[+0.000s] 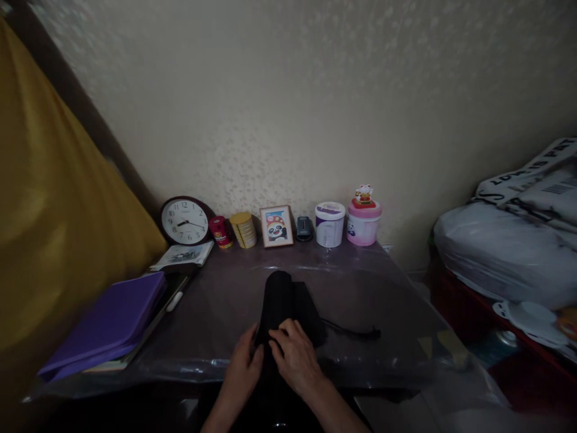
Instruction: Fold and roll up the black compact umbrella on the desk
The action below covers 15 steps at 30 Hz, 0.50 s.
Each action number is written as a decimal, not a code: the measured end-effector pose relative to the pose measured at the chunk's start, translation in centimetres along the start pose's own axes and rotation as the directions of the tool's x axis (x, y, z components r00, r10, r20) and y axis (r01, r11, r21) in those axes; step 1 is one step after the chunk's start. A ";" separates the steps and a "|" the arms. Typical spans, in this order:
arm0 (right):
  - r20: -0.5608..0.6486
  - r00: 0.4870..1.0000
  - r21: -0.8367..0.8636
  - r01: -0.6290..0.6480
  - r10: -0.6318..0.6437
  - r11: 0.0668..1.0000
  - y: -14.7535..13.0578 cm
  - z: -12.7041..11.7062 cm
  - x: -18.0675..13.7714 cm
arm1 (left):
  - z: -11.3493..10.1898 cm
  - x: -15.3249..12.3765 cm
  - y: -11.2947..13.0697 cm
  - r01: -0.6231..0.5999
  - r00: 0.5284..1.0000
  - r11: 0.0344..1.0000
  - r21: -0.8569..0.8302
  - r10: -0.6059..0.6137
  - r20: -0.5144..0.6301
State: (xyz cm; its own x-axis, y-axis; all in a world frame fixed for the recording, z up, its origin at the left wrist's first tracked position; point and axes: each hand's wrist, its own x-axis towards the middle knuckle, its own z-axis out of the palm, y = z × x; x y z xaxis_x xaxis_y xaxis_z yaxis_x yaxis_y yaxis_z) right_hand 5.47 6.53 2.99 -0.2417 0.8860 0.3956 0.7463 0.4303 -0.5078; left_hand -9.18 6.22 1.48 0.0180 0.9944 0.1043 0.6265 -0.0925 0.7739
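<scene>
A rolled black fabric bundle point(285, 297) lies lengthwise on the plastic-covered table point(369, 288), with a thin black cord point(354, 329) trailing to its right. My left hand point(246, 361) grips the near left side of the bundle, fingers curled on the cloth. My right hand point(295, 355) presses on the near right part, fingers bent over the fabric. Both hands sit at the table's front edge.
Along the back wall stand a clock point(185, 221), a red can point(220, 231), a gold tin point(244, 229), a framed panda picture point(276, 226), a white tub point(329, 224) and a pink tub point(363, 222). Purple folder point(112, 322) at left; bagged bedding point(505, 252) at right.
</scene>
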 end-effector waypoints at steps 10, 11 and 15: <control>-0.078 0.992 -0.079 0.094 -0.100 0.992 0.7 3.2 0.0 | 1.2 5.6 4.5 -0.338 0.899 0.941 -0.024 0.330 0.288; -0.070 0.994 -0.089 0.079 -0.085 0.993 0.6 3.0 0.0 | 1.2 6.2 4.2 -0.346 0.890 0.938 -0.016 0.334 0.311; -0.007 0.999 -0.119 0.033 -0.034 0.992 0.1 1.9 0.0 | 1.3 8.4 2.9 -0.386 0.872 0.921 0.043 0.349 0.344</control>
State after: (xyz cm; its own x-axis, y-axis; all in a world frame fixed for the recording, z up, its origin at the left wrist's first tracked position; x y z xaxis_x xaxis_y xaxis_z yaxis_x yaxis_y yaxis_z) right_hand 4.34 6.92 1.49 -0.2627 0.8696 0.4180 0.8064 0.4358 -0.3998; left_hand -6.19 14.38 3.79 0.5025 0.8521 0.1464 0.6040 -0.4672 0.6457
